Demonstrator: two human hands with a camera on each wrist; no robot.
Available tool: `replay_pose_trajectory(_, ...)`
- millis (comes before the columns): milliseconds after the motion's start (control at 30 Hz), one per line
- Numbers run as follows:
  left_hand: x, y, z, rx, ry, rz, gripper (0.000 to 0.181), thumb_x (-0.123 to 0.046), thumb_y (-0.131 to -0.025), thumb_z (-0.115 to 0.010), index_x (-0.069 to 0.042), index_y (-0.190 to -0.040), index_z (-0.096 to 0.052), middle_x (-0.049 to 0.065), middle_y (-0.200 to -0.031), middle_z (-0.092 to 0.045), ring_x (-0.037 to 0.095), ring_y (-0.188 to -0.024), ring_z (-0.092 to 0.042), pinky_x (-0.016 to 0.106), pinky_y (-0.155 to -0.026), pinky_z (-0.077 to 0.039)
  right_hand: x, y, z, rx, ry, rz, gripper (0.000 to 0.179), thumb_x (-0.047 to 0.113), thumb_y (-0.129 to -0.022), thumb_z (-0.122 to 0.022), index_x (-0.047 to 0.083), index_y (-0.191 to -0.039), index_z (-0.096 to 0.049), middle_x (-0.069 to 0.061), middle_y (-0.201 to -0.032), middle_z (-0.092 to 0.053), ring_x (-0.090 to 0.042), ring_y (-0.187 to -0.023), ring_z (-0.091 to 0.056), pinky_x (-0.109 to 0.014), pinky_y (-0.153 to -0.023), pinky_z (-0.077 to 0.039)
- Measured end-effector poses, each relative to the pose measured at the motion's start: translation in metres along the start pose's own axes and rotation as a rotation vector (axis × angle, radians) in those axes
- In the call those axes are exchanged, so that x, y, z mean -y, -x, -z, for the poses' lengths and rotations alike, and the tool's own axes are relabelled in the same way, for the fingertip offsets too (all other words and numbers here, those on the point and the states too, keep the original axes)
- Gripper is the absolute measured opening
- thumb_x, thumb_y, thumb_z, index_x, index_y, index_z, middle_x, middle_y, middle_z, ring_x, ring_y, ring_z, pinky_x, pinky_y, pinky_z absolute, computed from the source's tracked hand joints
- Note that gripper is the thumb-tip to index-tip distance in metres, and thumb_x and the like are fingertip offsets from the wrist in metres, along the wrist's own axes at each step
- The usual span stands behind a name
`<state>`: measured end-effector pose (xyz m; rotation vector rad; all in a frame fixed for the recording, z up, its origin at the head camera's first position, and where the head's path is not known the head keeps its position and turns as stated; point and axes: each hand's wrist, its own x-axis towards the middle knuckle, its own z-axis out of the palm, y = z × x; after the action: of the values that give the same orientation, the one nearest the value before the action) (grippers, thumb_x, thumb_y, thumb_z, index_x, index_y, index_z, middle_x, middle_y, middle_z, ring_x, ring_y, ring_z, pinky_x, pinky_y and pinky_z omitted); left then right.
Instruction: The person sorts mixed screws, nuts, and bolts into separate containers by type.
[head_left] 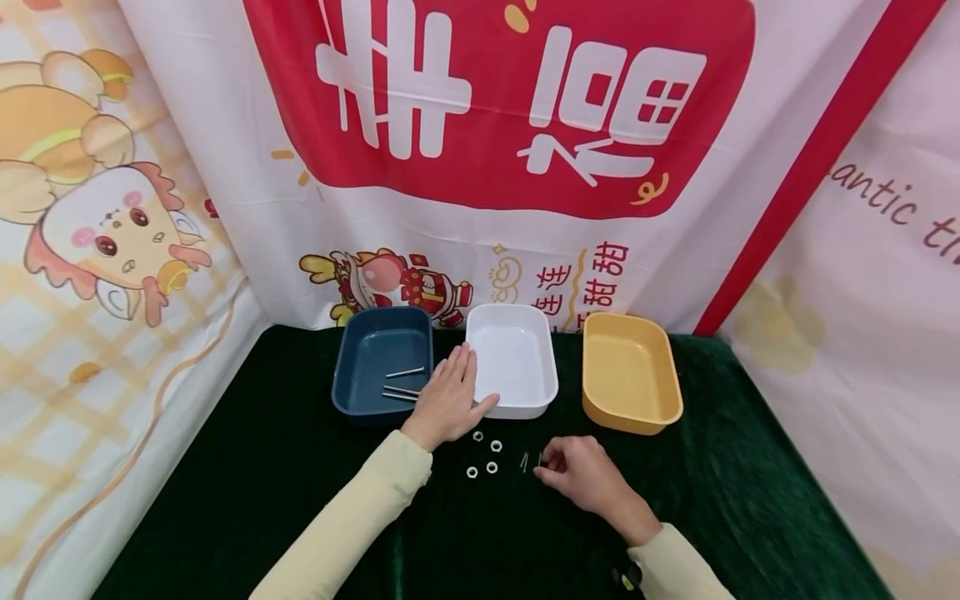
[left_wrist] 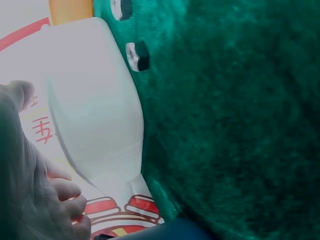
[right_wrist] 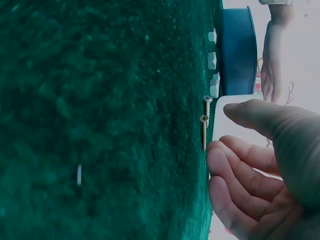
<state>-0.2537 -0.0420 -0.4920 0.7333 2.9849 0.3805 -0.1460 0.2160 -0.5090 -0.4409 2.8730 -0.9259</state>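
My left hand (head_left: 448,398) is held with straight fingers over the gap between the blue bin (head_left: 352,404) and the white bin (head_left: 517,379), gripping nothing. Three long metal bolts (head_left: 405,372) lie in the blue bin. Several hex nuts (head_left: 496,447) are on the green cloth in front of the white bin. To their right are small screws (head_left: 524,462). My right hand (head_left: 585,473) is beside these, bent fingers close to another screw (head_left: 539,460). In the right wrist view, a gap shows between thumb (right_wrist: 250,114) and fingers, the brass-coloured screw (right_wrist: 204,132) just past the fingertips.
A yellow bin (head_left: 633,375) stands right of the white one. The three bins line the back edge of the green cloth table (head_left: 750,500), against a printed fabric backdrop (head_left: 487,100). Fabric walls rise on both sides.
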Motion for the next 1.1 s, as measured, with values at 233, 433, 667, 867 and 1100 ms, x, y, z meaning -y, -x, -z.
replay_pose_trajectory(233,0.005,-0.004,-0.007,-0.003,-0.044,0.006,0.099,-0.073,-0.104,-0.036,-0.002,-0.169,-0.011,0.013,-0.179,-0.006,0.029,-0.168,-0.007,0.047,-0.136,-0.014,0.001,-0.005,-0.007,0.011,0.001,-0.007,0.013,0.026,-0.092,-0.083,0.016,-0.091,-0.076,0.01,-0.079,-0.071,0.001,-0.066,-0.061,-0.019,-0.062,-0.053)
replay_pose_trajectory(433,0.006,-0.005,-0.011,0.002,-0.075,-0.009,0.098,-0.074,-0.105,-0.032,-0.002,-0.169,-0.012,0.013,-0.179,-0.007,0.029,-0.168,-0.008,0.047,-0.136,-0.014,0.003,-0.007,-0.011,-0.011,0.042,-0.02,0.017,0.028,-0.089,-0.086,0.016,-0.086,-0.075,0.01,-0.075,-0.068,-0.001,-0.062,-0.058,-0.019,-0.059,-0.05)
replay_pose_trajectory(667,0.007,-0.007,-0.013,-0.005,-0.094,-0.007,0.098,-0.074,-0.105,-0.03,-0.002,-0.169,-0.013,0.013,-0.179,-0.009,0.029,-0.167,-0.009,0.047,-0.136,-0.015,0.005,-0.009,-0.014,-0.015,0.05,-0.092,0.019,0.028,-0.086,-0.088,0.017,-0.083,-0.073,0.008,-0.074,-0.065,-0.004,-0.06,-0.057,-0.021,-0.056,-0.049)
replay_pose_trajectory(867,0.006,-0.006,-0.012,-0.001,-0.103,-0.01,0.098,-0.074,-0.105,-0.028,-0.001,-0.169,-0.012,0.014,-0.179,-0.009,0.03,-0.167,-0.01,0.047,-0.136,-0.015,0.006,-0.01,-0.017,-0.034,0.061,-0.13,0.021,0.028,-0.086,-0.088,0.017,-0.08,-0.072,0.007,-0.073,-0.064,-0.006,-0.059,-0.056,-0.022,-0.055,-0.048)
replay_pose_trajectory(1100,0.006,-0.005,-0.01,0.007,-0.089,-0.008,0.097,-0.073,-0.105,-0.029,-0.001,-0.169,-0.012,0.014,-0.179,-0.008,0.03,-0.167,-0.01,0.047,-0.136,-0.014,0.008,-0.012,-0.018,-0.014,0.043,-0.189,0.016,0.023,-0.088,-0.085,0.017,-0.082,-0.072,0.006,-0.071,-0.064,-0.007,-0.057,-0.057,-0.024,-0.055,-0.049)
